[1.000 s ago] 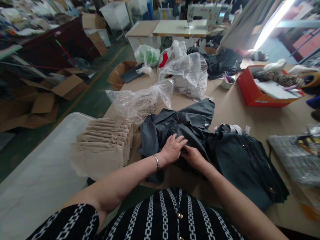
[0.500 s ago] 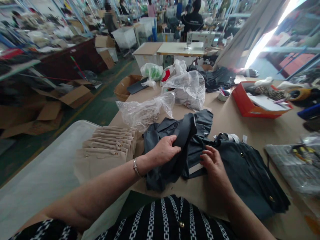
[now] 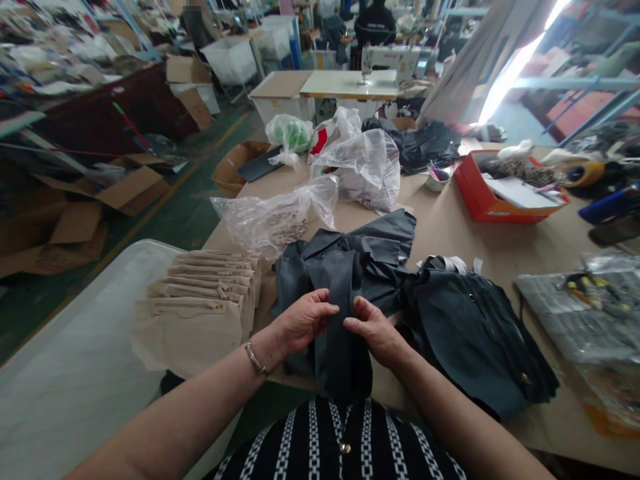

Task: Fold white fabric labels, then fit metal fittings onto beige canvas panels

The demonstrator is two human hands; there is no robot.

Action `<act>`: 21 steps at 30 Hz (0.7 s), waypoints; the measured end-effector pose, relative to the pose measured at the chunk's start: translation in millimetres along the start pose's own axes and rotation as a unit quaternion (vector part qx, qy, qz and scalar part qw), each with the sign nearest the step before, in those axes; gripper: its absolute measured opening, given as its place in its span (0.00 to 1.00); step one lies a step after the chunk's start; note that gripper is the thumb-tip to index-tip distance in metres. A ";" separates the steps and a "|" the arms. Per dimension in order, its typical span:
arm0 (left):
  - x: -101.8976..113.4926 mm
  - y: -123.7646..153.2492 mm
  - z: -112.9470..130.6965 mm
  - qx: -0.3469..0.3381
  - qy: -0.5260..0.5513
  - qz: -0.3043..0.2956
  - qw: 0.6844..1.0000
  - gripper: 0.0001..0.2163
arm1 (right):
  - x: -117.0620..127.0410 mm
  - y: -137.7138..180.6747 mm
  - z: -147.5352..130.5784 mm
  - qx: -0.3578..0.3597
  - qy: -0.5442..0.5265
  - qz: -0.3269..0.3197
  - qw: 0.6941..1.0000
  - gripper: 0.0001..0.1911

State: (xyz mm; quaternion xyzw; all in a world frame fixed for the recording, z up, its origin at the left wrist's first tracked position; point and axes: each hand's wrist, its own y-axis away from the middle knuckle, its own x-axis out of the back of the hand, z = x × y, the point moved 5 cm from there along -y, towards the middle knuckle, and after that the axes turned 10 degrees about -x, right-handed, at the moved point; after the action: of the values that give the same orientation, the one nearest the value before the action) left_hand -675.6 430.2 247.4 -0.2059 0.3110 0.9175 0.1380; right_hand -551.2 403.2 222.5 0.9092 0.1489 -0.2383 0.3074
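A dark grey fabric piece (image 3: 337, 340) hangs over the table's front edge, pinched on one side by my left hand (image 3: 305, 320) and on the other by my right hand (image 3: 377, 331). Both thumbs lie near its edges, and the fingers behind are partly hidden. More crumpled dark fabric (image 3: 385, 233) lies beneath and behind it. To the right rests a stack of dark bag pieces (image 3: 465, 333) with brass eyelets and white tabs. On the left is an overlapping row of beige fabric pieces (image 3: 200, 307) with small metal fittings.
Clear plastic bags (image 3: 370, 167) stand behind the fabric. A red-orange box (image 3: 500, 193) of odds and ends and a small cup of pens (image 3: 437, 179) sit further right. A plastic-wrapped bundle (image 3: 590, 313) lies at the right edge. Cardboard boxes (image 3: 75, 227) are on the floor at left.
My right hand has moved left from beside the stack onto the grey piece. The piece is now turned lengthwise towards me between both hands. The view has shifted slightly.
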 end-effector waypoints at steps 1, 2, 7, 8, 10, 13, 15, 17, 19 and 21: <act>2.2 0.0 2.9 -0.005 0.002 0.003 1.000 0.12 | 2.8 1.2 -0.3 -0.007 0.012 -0.007 1.000 0.17; 3.0 0.1 6.3 -0.011 0.006 0.004 1.000 0.12 | 7.3 2.2 -2.2 -0.011 0.023 -0.009 1.000 0.17; -21.3 0.9 20.7 -0.032 0.027 -0.029 0.999 0.16 | 39.2 6.3 -35.8 0.013 0.028 0.021 0.999 0.16; -31.6 1.2 21.7 -0.035 0.034 -0.047 0.998 0.18 | 42.6 7.5 -44.2 0.022 0.031 0.021 0.999 0.14; -54.6 2.3 20.7 -0.030 0.048 -0.091 0.994 0.20 | 46.0 10.6 -58.4 0.041 0.074 0.016 0.996 0.14; -84.7 6.6 17.1 -0.012 0.044 -0.133 0.990 0.17 | 56.9 16.5 -72.6 0.090 0.218 0.037 0.971 0.17; -98.6 11.4 18.3 -0.012 0.032 -0.138 0.990 0.14 | 79.1 21.4 -80.7 0.129 0.290 0.094 0.944 0.12; -110.6 17.3 20.7 -0.005 0.020 -0.159 0.987 0.14 | 111.2 28.1 -88.8 0.156 0.311 0.162 0.923 0.10; -120.3 22.0 21.0 0.023 -0.004 -0.198 0.980 0.14 | 141.1 37.1 -94.8 0.172 0.303 0.211 0.913 0.14; -123.3 20.6 19.7 0.056 -0.045 -0.223 0.972 0.14 | 156.4 48.3 -96.5 0.191 0.302 0.238 0.903 0.18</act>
State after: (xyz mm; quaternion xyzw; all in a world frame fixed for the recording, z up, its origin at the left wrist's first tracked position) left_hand -581.1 411.3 329.4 -0.2204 0.3015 0.8530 0.3646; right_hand -366.3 446.4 231.3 0.9872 -0.0347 0.1038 0.1162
